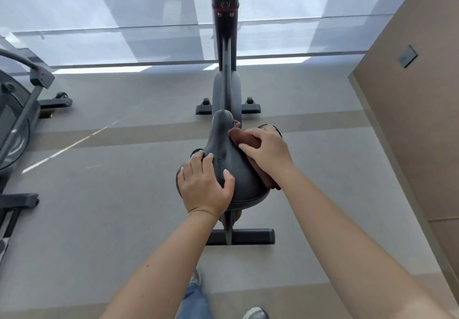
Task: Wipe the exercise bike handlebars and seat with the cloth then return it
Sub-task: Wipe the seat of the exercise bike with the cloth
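Observation:
The exercise bike's black seat [229, 154] is at the centre of the view, its nose pointing away from me. My left hand [205, 187] rests on the rear left of the seat, fingers spread and slightly bent over the saddle. My right hand [265, 152] presses a brown cloth [242, 138] against the seat's right side; the cloth's lower end pokes out under my wrist. The bike's black post [224, 8] rises at the top. The handlebars are out of view.
The bike's front foot [250, 108] and rear foot [248, 236] lie across the grey floor. Another exercise machine [22, 110] stands at the left edge. A beige wall [409, 120] runs along the right. Glass panels fill the far side. My leg and shoes show at the bottom.

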`<move>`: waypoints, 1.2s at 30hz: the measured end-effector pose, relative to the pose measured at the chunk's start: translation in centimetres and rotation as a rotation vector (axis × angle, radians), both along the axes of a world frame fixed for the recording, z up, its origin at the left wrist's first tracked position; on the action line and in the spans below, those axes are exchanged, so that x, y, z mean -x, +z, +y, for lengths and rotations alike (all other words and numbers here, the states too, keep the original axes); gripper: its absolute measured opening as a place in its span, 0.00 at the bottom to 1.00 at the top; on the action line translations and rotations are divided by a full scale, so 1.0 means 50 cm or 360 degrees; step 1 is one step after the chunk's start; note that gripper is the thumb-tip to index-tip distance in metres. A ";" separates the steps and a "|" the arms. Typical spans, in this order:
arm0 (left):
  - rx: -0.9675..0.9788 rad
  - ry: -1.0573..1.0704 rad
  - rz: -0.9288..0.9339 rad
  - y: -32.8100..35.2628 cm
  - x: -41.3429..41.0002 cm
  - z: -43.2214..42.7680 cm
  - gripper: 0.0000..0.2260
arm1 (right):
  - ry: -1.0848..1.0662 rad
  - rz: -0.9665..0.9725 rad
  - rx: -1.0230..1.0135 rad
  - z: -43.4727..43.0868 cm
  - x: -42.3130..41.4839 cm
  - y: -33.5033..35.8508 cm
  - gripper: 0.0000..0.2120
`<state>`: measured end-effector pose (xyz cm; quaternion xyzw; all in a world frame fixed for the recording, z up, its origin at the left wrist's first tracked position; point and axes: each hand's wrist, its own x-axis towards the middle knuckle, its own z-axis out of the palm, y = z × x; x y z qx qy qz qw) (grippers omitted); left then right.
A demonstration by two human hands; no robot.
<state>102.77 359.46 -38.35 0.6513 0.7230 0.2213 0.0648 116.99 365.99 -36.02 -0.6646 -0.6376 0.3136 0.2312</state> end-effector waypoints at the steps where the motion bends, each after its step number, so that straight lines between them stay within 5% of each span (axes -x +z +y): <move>1: -0.0001 0.0003 -0.0004 0.000 -0.001 0.002 0.23 | 0.0002 0.0003 0.0004 -0.010 -0.004 0.001 0.14; 13: 0.0175 -0.0077 -0.0324 0.014 0.025 -0.004 0.27 | -0.0390 -0.0271 -0.0296 -0.129 0.095 -0.001 0.17; 20: 0.0173 -0.0901 -0.0312 -0.007 0.175 0.011 0.28 | -0.0242 -0.0536 -0.0231 0.006 0.167 0.012 0.17; 28: 0.0258 -0.1173 -0.0488 -0.023 0.240 0.026 0.29 | -0.0489 -0.0468 -0.0373 -0.225 0.190 0.005 0.17; 36: 0.0144 -0.1230 -0.0499 -0.030 0.269 0.033 0.24 | -0.0594 -0.0601 -0.0223 -0.046 0.230 0.011 0.16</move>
